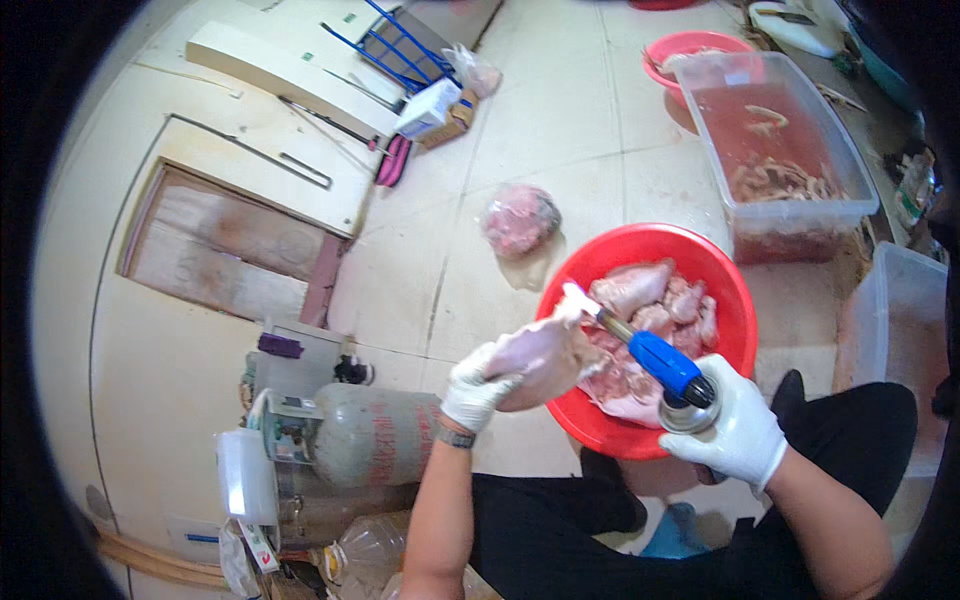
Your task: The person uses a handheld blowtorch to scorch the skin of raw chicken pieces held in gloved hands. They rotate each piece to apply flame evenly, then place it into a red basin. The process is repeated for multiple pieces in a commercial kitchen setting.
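Note:
My left hand point(478, 386), in a white glove, grips a pale piece of raw meat with skin point(536, 360) at the left rim of a red plastic basin point(739, 300). In my gloved right hand point(739, 427) is a gas canister point(694, 412) with a blue torch head point(664, 364) on top. The torch's metal nozzle point(616, 327) points up and left at the far end of the held piece, where a whitish glow shows. Several raw meat pieces point(634, 289) lie in the basin below. The canister's lower part is hidden by my right hand.
A clear plastic tub point(847, 206) of reddish liquid and meat stands beyond the basin at right, beside a pink basin point(694, 37). A filled plastic bag point(520, 220) lies on the tiled floor. Another clear tub point(900, 315) is at right. A grey gas cylinder point(375, 435) lies at left.

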The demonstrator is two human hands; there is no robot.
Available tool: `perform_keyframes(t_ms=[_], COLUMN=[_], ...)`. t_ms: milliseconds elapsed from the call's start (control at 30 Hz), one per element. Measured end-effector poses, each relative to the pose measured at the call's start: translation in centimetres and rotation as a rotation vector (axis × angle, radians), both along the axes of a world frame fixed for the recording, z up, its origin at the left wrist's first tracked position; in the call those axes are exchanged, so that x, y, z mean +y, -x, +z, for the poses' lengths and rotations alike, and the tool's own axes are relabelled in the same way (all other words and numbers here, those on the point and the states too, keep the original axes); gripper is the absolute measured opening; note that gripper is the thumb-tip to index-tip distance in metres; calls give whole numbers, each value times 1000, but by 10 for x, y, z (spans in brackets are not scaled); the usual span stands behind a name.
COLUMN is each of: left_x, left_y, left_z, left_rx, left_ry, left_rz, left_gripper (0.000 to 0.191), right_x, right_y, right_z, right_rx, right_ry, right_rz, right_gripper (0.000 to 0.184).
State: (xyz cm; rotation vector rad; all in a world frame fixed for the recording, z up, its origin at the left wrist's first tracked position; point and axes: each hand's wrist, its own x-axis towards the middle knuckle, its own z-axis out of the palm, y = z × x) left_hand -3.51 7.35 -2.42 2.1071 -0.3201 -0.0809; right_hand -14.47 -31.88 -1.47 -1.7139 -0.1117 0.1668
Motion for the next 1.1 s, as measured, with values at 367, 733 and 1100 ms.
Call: perform_keyframes(t_ms=[367,733,1100], left_x=[-2,16,18], left_y=[9,8,8], left_z=[11,7,8], left_rx=[16,43,46], left_ry=[58,93,109], left_rz=[27,10,20], left_gripper=[35,63,57], right_x=[-1,-3,-1], right_y=[0,-2,-6], right_z=[2,2,-3], right_rx=[-2,-3,21], right_ry=[-34,-29,-53], right_rz=[69,70,67], right_gripper=[65,67,72])
